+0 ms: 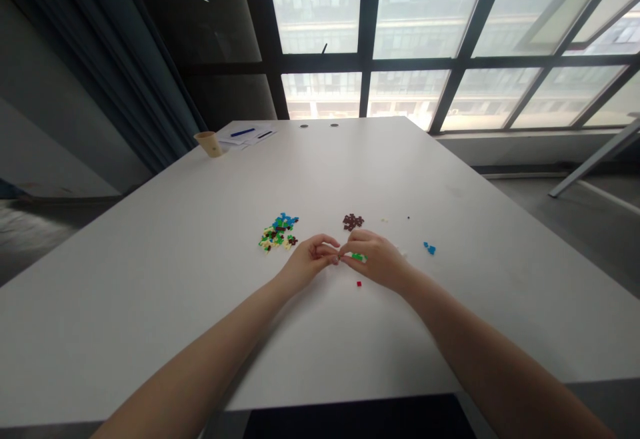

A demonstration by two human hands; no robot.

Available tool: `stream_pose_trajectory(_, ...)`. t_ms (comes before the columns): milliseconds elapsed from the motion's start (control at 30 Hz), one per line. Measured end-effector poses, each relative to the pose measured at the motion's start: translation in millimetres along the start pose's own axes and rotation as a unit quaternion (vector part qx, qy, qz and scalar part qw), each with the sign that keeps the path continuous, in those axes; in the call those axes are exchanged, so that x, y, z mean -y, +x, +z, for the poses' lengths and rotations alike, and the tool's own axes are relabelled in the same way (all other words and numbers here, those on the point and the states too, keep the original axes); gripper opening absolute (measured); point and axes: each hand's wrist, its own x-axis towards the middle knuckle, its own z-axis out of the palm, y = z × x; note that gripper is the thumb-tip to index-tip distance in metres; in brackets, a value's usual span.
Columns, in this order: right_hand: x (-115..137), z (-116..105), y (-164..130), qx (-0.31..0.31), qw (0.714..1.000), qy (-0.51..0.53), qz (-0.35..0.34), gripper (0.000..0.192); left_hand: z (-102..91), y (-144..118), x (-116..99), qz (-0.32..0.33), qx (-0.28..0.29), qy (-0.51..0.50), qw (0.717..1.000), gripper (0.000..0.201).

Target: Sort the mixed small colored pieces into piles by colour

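My left hand (319, 254) and my right hand (374, 256) meet over the table, thumbs and fingertips pinched together at one spot. Whatever is between them is too small to make out. Bright green pieces (358, 256) show under my right hand, partly covered by it. Just in front of my hands lies a small red piece (359, 284). Beyond them is a cluster of dark brown pieces (353, 221). A mixed pile of blue, green, yellow and brown small pieces (277, 232) spreads to the left of my left hand.
Several blue pieces (430, 248) lie to the right on the white table (365, 172). A tiny dark piece (409, 218) sits farther back. At the far left stand a tan cup (209, 144) and papers with a blue pen (243, 132) on them.
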Motion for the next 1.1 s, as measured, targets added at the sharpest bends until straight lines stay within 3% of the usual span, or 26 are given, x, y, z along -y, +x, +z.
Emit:
stream_pose_trajectory(100,0,-3,1,0.018,1.000,-0.020,0.012,0.014,-0.6,0,-2,0.020,-0.006,0.080,0.997,0.024)
stream_pose_trajectory(167,-5,-10,0,0.032,0.998,-0.034,0.050,0.012,-5.3,0,-4,0.043,-0.034,0.193,0.980,0.019)
stream_pose_trajectory(267,-21,-23,-3,0.060,0.984,-0.071,0.153,0.011,-21.2,0,-6,0.092,-0.099,0.401,0.906,0.015)
stream_pose_trajectory(367,-38,-33,-7,0.124,0.959,-0.103,0.232,0.009,-42.0,2,-3,0.093,-0.131,0.533,0.831,0.017)
stream_pose_trajectory(467,-44,-35,-8,0.181,0.940,-0.106,0.268,0.010,-58.1,4,2,0.068,-0.129,0.584,0.799,0.020)
stream_pose_trajectory(700,-38,-31,-6,0.202,0.924,-0.107,0.308,0.013,-66.1,10,4,0.040,-0.132,0.585,0.799,0.021)
stream_pose_trajectory(900,-38,-32,-6,0.202,0.918,-0.118,0.321,0.013,-67.8,10,6,0.061,-0.124,0.599,0.789,0.026)
stream_pose_trajectory(1100,-40,-33,-7,0.169,0.928,-0.123,0.310,0.013,-70.7,13,15,0.072,-0.139,0.582,0.798,0.028)
